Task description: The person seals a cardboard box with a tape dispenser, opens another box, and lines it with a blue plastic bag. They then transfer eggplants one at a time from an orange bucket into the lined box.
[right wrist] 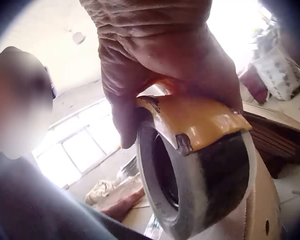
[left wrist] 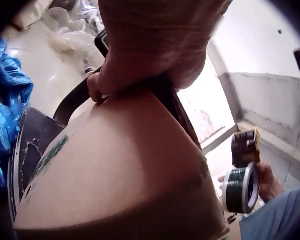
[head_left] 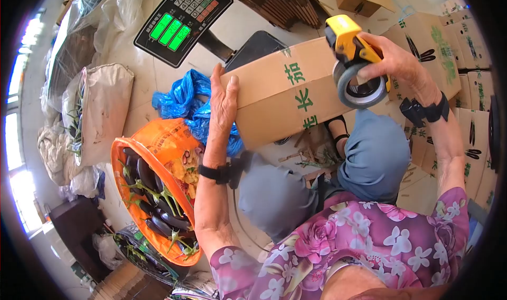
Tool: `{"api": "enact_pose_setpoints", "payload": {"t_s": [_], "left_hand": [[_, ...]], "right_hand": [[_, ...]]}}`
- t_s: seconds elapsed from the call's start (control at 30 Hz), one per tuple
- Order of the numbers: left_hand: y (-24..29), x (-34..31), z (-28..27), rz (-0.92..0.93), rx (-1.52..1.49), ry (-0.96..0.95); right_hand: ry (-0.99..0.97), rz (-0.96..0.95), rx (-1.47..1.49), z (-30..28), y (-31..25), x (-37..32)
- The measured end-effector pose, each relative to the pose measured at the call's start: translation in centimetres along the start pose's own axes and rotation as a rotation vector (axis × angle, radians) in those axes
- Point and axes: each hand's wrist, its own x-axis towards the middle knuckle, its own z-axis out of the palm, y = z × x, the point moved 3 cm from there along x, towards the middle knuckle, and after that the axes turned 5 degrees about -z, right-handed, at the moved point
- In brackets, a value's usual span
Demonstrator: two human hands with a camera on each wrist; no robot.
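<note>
A long cardboard box [head_left: 285, 83] with green lettering lies across the front of the person, above the knees. At its left end the left hand [head_left: 224, 102] grips the edge, thumb on the near side; the left wrist view shows that hand [left wrist: 155, 50] over the end of the box [left wrist: 115, 165]. Over the box's right end, the right hand [head_left: 391, 62] holds a yellow tape dispenser [head_left: 346, 33] with a wide roll of tape [head_left: 348, 91]. In the right wrist view the fingers wrap the dispenser's yellow body [right wrist: 195, 122] above the roll [right wrist: 220, 175].
A scale display [head_left: 182, 22] stands beyond the box, its platform [head_left: 259, 49] partly behind it. Blue plastic [head_left: 182, 96] and an orange-lined basket [head_left: 153, 252] of eggplants are at the left. Printed cartons [head_left: 470, 120] stack at the right; flattened cardboard [head_left: 274, 1] lies at the back.
</note>
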Motion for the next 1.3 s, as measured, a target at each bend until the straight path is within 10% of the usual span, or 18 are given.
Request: {"api": "enact_pose_setpoints", "payload": {"t_s": [0.13, 0.43, 0.73, 1.3], "left_hand": [[4.5, -2.3, 0.1, 0.391, 0.451, 0.333], [9.3, -5.5, 0.7, -0.155, -0.386, -0.330], [6.0, -5.6, 0.2, -0.386, -0.823, -0.362], [5.2, -5.7, 1.5, -0.204, -0.693, -0.267]], "right_hand": [[0.033, -0.279, -0.598, 2.6, -2.8, -0.4], [-0.060, -0.601, -0.746, 8.8, -5.8, 2.1], [-0.112, -0.583, -0.858, 9.7, -6.2, 2.6], [-0.135, -0.629, -0.915, 11.0, -6.6, 2.6]]}}
